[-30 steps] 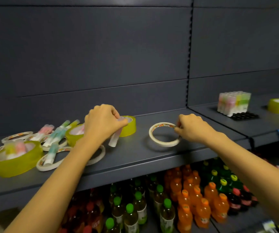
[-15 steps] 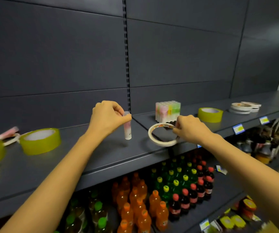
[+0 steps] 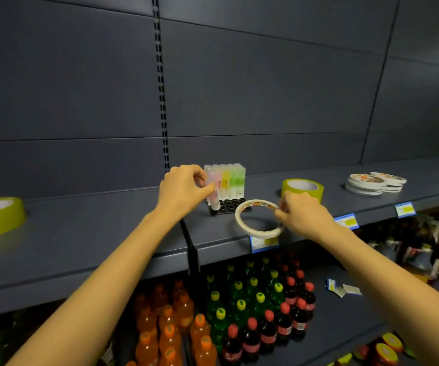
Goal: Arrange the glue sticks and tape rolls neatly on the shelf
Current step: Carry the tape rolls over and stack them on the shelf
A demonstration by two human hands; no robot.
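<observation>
The left hand (image 3: pixel 184 191) pinches a pink glue stick (image 3: pixel 214 198) upright at the left corner of a black slotted tray (image 3: pixel 230 206), just in front of the standing block of glue sticks (image 3: pixel 226 179) (whether it sits in a slot I cannot tell). The right hand (image 3: pixel 304 215) grips a thin white tape roll (image 3: pixel 255 228), tilted over the front of the grey shelf (image 3: pixel 94 233). A yellow-green tape roll (image 3: pixel 303 186) stands behind that hand.

Dark grey back panels (image 3: pixel 266 75), split by a slotted upright (image 3: pixel 161 101), rise behind a grey metal shelf (image 3: pixel 94 233). Blue price tags (image 3: pixel 346 221) edge its near right lip. Below, a lower shelf (image 3: pixel 345 318) holds drink bottles (image 3: pixel 241 305). Lighting is dim.
</observation>
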